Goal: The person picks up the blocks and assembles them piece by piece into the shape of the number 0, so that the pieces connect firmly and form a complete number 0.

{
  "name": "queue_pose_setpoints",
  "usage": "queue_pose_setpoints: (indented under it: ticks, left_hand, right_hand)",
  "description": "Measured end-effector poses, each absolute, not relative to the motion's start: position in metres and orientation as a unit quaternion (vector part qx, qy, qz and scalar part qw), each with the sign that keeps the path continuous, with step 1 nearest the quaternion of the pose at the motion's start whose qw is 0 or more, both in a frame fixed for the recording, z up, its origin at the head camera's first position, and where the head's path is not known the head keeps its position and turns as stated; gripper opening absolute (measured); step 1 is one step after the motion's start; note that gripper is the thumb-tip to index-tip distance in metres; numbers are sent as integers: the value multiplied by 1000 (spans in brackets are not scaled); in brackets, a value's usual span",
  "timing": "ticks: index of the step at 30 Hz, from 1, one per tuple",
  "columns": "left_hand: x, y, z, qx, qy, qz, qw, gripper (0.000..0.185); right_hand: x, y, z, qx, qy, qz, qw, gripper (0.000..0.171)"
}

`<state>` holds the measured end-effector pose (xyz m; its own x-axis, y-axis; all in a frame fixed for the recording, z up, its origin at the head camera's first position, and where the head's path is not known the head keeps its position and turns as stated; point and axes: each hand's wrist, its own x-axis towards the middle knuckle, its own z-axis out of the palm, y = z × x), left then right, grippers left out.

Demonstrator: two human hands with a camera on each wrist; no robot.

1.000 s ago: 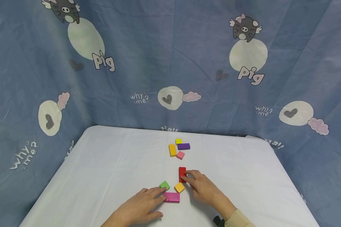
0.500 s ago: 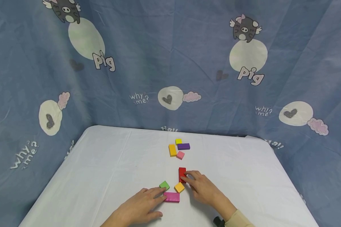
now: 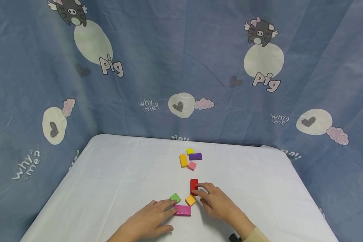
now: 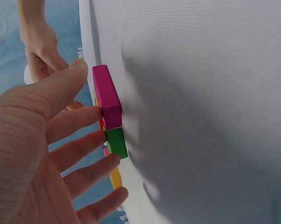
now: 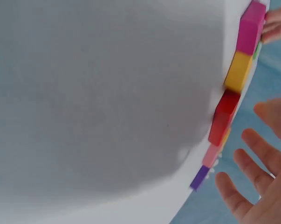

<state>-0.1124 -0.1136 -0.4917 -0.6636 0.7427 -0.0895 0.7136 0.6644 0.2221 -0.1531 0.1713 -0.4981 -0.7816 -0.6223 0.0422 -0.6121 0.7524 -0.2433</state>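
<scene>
Near the front of the white table lie a magenta rectangular block (image 3: 183, 210), a green block (image 3: 174, 197), a yellow-orange block (image 3: 190, 200) and a red rectangular block (image 3: 194, 187). With fingers spread and nearly straight, my left hand (image 3: 151, 218) rests its fingertips at the magenta and green blocks. The left wrist view shows the magenta block (image 4: 107, 95) touching the green block (image 4: 116, 142). Beside the red block, on its right, is my right hand (image 3: 219, 203), fingers loosely extended and gripping nothing. In the right wrist view its fingertips (image 5: 254, 137) look apart from the red block (image 5: 224, 117).
Farther back stand a yellow block (image 3: 190, 151), a purple block (image 3: 195, 156), an orange block (image 3: 184, 161) and a pink block (image 3: 192, 166), close together. A blue printed curtain (image 3: 181, 60) hangs behind the white-covered table (image 3: 133, 168).
My right hand has shifted slightly right, away from the red block. My left hand and the blocks stay where they were.
</scene>
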Motion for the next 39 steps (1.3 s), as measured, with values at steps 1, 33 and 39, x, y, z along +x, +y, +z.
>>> queue_pose_setpoints:
  ticks: [1,33,39]
  left_hand:
    - [-113,-114,-491,402,908,85,86,59]
    - [-221,-117,-506,325,926,189,32,41]
    - [-236,-113,-514,328,929,167,31,47]
  right_hand:
    - [-150,172,-497,-339,932,-126,18,44]
    - [-125,171,-500,-366,919,-92,109,67]
    - [-123,172,-502,-371,918,-94,107,68]
